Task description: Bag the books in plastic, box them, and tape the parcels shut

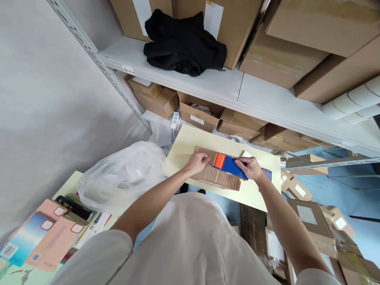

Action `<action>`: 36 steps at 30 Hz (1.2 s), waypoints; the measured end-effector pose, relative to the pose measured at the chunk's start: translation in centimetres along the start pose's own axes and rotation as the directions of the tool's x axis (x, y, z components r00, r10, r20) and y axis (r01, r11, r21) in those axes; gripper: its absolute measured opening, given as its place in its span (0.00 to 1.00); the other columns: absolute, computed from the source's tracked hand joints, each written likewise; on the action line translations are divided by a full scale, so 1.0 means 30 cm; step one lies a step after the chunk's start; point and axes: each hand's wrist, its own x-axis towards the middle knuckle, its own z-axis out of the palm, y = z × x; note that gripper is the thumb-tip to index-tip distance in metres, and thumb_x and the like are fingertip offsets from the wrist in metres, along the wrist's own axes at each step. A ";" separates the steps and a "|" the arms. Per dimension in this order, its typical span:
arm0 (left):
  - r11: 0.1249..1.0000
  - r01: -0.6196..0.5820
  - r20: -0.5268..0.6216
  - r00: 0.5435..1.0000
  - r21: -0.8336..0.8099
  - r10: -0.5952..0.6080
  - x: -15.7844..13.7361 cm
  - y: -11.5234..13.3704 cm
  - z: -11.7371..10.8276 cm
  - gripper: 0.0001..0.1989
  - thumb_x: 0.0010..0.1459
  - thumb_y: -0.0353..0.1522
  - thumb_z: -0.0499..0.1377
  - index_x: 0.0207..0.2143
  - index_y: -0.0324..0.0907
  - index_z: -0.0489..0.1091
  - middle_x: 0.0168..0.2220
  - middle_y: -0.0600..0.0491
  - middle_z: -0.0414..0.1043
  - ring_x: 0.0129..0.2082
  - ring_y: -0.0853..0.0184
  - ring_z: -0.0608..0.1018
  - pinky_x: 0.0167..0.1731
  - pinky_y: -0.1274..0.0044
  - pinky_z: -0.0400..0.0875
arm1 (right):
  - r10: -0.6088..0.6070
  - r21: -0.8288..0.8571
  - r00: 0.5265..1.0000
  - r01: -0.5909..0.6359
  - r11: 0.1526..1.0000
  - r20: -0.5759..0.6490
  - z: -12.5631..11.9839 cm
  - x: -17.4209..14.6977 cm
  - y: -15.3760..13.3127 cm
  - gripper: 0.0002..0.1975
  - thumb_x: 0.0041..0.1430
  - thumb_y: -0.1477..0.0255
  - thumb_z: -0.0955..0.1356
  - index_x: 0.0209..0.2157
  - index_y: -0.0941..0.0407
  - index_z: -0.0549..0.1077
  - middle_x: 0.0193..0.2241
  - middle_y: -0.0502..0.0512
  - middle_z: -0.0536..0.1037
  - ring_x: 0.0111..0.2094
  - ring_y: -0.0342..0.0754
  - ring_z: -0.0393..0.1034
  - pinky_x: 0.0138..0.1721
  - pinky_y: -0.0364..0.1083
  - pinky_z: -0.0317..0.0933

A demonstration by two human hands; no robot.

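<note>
A blue and orange tape dispenser lies across the top of a brown cardboard box on a pale yellow table. My right hand is closed around the dispenser's blue right end. Its orange end, with a toothed edge, points left toward my left hand. The fingers of my left hand are pinched together over the left part of the box, just short of the teeth. Whatever they may hold is too small to make out. Beside my right hand lies a phone, partly covered by the wrist.
A large translucent plastic bag bulges left of the table. Behind stands a metal shelf with cardboard boxes and a black garment. A white power strip is at the table's back left corner. More boxes crowd the floor at right.
</note>
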 end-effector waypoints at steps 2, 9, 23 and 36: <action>0.998 -0.023 -0.077 0.997 0.059 0.028 -0.009 -0.044 -0.113 0.11 0.55 0.39 0.56 0.26 0.40 0.70 0.23 0.54 0.73 0.25 0.68 0.76 0.30 0.76 0.71 | 0.000 -0.081 1.000 -0.001 0.997 -0.011 -0.045 -0.022 0.011 0.21 0.58 0.56 0.65 0.33 0.57 0.81 0.29 0.54 0.82 0.28 0.52 0.75 0.31 0.46 0.68; 0.960 0.075 -0.159 0.987 0.269 -0.032 0.006 -0.268 -0.308 0.11 0.55 0.37 0.53 0.27 0.40 0.69 0.23 0.53 0.73 0.25 0.69 0.75 0.29 0.78 0.69 | 0.063 -0.264 0.998 -0.067 0.962 -0.025 -0.101 -0.049 0.101 0.20 0.58 0.56 0.64 0.31 0.55 0.82 0.30 0.54 0.83 0.31 0.55 0.78 0.35 0.50 0.70; 0.724 0.102 -0.050 0.994 0.682 -0.092 -0.020 -0.308 -0.150 0.35 0.65 0.43 0.46 0.67 0.33 0.42 0.54 0.34 0.69 0.55 0.54 0.72 0.51 0.66 0.65 | 0.080 -0.345 0.994 -0.099 0.933 -0.069 -0.046 -0.071 0.081 0.18 0.60 0.59 0.63 0.34 0.53 0.82 0.34 0.52 0.83 0.36 0.55 0.79 0.38 0.48 0.71; 0.260 -0.601 0.578 0.799 0.756 0.165 0.076 -0.042 -0.053 0.73 0.27 0.57 0.66 0.68 0.33 0.36 0.68 0.31 0.40 0.66 0.39 0.45 0.59 0.47 0.24 | 0.010 -0.350 1.000 -0.003 0.937 0.017 -0.075 -0.078 0.086 0.20 0.62 0.59 0.62 0.36 0.55 0.82 0.32 0.53 0.83 0.33 0.50 0.79 0.36 0.44 0.69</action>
